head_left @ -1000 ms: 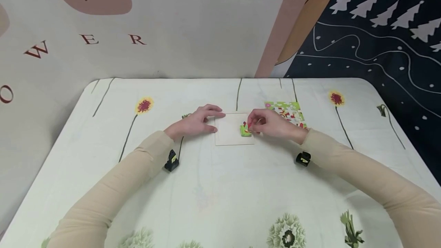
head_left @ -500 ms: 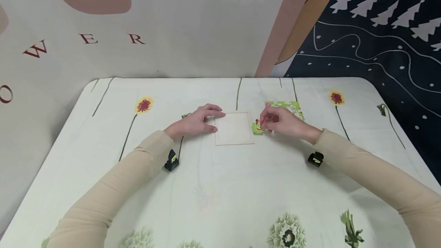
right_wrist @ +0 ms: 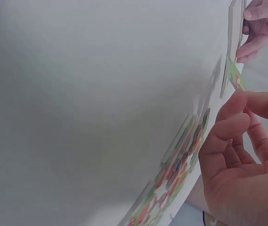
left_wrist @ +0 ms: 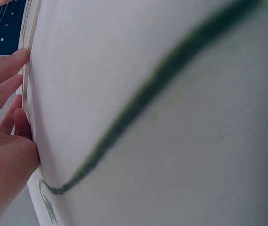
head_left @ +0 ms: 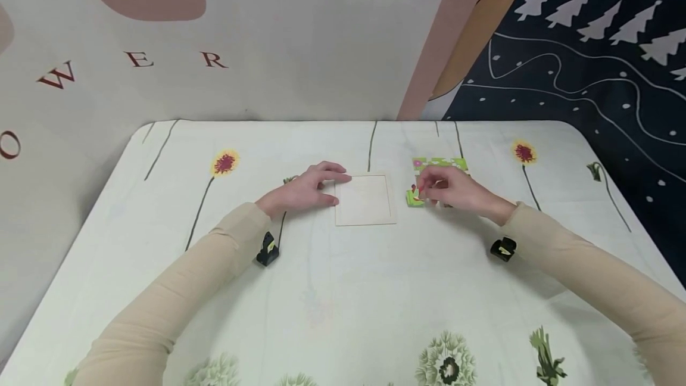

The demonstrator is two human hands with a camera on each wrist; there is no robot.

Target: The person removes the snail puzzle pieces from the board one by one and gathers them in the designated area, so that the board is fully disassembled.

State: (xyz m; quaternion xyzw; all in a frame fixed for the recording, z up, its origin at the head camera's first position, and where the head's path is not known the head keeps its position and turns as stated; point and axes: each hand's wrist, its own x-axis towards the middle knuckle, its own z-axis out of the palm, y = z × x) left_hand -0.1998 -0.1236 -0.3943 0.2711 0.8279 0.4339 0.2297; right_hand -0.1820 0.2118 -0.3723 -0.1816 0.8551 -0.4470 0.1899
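My right hand (head_left: 455,188) pinches a small green jigsaw piece (head_left: 413,198) with red and white print between thumb and fingertips. In the right wrist view, the green piece (right_wrist: 236,75) sticks out past the fingertips. The white square puzzle tray (head_left: 365,202), with a thin brown outline, lies flat to the left of the piece, its inside bare. My left hand (head_left: 304,188) rests at the tray's left side, thumb and fingers spread, fingertips on its edge. Behind the right hand lies a patch of colourful jigsaw pieces (head_left: 440,162), partly hidden by that hand.
The table wears a white cloth (head_left: 343,290) printed with flowers and stems. A pale wall hanging (head_left: 300,46) rises behind its far edge, with a dark hanging (head_left: 579,76) at the right. Black wrist cameras sit by both sleeves.
My right hand has moved right, carrying the pinched jigsaw piece from over the tray's right side to in front of the other pieces. My left hand and the tray have stayed put.
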